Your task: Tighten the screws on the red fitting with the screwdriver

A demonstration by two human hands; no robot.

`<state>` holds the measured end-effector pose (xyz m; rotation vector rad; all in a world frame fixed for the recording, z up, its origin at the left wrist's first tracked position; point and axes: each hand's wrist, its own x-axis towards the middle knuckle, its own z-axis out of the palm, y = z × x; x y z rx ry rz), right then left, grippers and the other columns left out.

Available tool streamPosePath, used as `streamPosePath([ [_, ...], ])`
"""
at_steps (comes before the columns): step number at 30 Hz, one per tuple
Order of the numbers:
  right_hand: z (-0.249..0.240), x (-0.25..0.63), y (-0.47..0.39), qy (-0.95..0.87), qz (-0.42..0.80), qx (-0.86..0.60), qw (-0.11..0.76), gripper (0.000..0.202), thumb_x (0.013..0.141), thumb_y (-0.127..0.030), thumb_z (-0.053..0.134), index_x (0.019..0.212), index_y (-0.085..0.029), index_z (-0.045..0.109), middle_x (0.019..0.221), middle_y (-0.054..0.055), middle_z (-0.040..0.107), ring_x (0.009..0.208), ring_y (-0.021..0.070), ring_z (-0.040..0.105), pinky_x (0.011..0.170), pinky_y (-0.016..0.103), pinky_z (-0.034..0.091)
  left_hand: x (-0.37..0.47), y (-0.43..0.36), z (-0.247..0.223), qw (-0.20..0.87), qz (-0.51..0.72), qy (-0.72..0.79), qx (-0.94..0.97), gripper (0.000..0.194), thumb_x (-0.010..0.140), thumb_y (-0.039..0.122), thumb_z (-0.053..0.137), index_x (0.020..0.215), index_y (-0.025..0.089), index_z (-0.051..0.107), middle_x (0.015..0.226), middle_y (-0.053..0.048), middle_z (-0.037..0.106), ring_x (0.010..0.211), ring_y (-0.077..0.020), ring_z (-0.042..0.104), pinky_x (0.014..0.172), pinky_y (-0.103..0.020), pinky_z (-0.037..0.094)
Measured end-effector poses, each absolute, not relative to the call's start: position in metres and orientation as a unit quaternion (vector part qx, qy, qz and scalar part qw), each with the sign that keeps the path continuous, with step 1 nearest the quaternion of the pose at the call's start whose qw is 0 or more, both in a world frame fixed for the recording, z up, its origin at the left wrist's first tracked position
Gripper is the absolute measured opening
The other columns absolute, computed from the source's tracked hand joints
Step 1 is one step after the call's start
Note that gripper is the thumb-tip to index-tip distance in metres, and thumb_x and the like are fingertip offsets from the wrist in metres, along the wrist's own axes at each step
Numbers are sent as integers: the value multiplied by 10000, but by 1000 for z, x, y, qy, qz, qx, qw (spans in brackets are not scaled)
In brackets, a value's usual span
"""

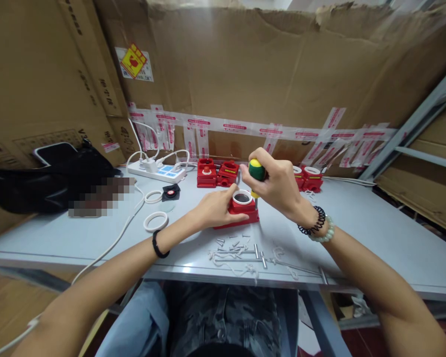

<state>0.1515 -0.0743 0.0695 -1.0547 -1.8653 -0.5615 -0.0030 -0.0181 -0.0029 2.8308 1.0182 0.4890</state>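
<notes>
Gripping a green-yellow screwdriver (pixel 256 171) upright — right hand (pixel 278 186), left hand (pixel 215 208) clasping square red plastic housing (pixel 241 210), white-ringed

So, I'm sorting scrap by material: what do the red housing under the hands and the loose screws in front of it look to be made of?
Red housing: likely moulded plastic, with uniform colour, a soft sheen and crisp edges. Loose screws: probably metal, being silvery and glinting, though too small to tell for sure.

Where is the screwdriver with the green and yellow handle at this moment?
In the head view, the screwdriver stands upright in the right hand, near the middle of the table, its tip at the red housing that the left hand steadies.
</notes>
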Motion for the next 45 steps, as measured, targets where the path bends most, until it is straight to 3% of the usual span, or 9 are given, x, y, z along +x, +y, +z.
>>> streamPosePath([
  [12,73,152,-77,-766,-159,-412,466,136,808,-279,584,744,-206,488,540,-72,387,451,66,331,458,208,322,-3,-18,-4,50,163,336,926,691,767,690,481,1205,161,404,863,-77,680,768,-244,655,594,-288,431],
  [21,71,195,-73,-648,-148,-454,594,175,799,-282,607,699,-220,477,586,-48,429,504,92,387,477,255,332,-3,-18,-5,48,154,351,922,800,756,710,478,1311,153,336,1053,-114,677,946,-304,653,741,-351,488],
  [40,67,190,-63,-657,-128,-480,567,161,784,-259,609,699,-204,483,553,-62,420,502,84,364,488,240,323,0,-20,0,3,129,357,925,791,751,747,432,1274,157,360,912,-103,703,839,-324,671,635,-347,460],
  [45,66,191,-63,-655,-131,-481,568,163,783,-270,609,699,-209,484,551,-61,417,501,89,360,484,242,323,2,-22,1,-13,110,364,925,800,723,718,500,1267,149,354,950,-123,700,853,-324,673,649,-341,462],
])
